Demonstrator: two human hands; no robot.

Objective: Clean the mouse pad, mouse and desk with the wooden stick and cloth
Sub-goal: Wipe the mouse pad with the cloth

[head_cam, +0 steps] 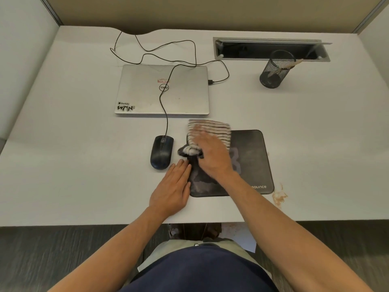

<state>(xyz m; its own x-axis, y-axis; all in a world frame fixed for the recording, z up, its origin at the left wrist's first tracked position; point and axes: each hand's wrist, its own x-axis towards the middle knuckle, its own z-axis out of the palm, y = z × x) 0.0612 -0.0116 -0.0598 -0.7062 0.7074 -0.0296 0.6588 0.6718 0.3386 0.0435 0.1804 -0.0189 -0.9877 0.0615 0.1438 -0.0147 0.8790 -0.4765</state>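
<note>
Right hand: flat on the striped cloth, fingers blurred, pressing it onto the far left corner of the mouse pad.
Left hand: open, fingers straight, palm down on the table, fingertips touching the pad's left edge.
Mouse: just left of the pad, cord running over the closed laptop.
Wooden stick: leaning in the mesh cup, far right.
Stain: brown, near right of the pad.
</note>
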